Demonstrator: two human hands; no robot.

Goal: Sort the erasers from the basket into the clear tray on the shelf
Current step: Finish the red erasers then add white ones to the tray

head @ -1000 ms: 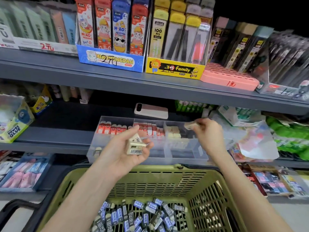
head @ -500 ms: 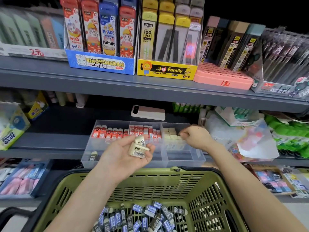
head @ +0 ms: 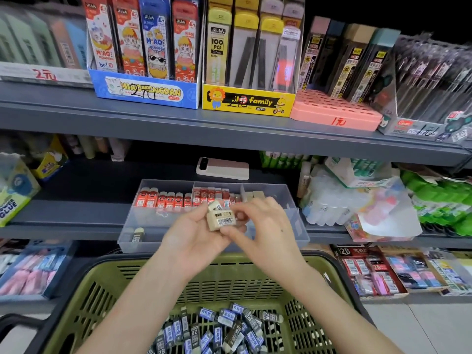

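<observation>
The cream erasers (head: 220,217) sit stacked in the curled fingers of my left hand (head: 194,241), and my right hand (head: 265,233) pinches the same stack between thumb and fingertips. Just beyond my fingers is the clear tray (head: 270,185). Below my wrists is the green basket (head: 229,277) of wrapped erasers (head: 217,328).

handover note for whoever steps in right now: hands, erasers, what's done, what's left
Left hand holds a small stack of cream erasers near the clear tray; right hand pinches the same stack.
Done: red-sleeved erasers and a few cream ones sit in the tray's back compartments.
Left: place the held stack; many dark-sleeved erasers lie in the green basket.
</observation>
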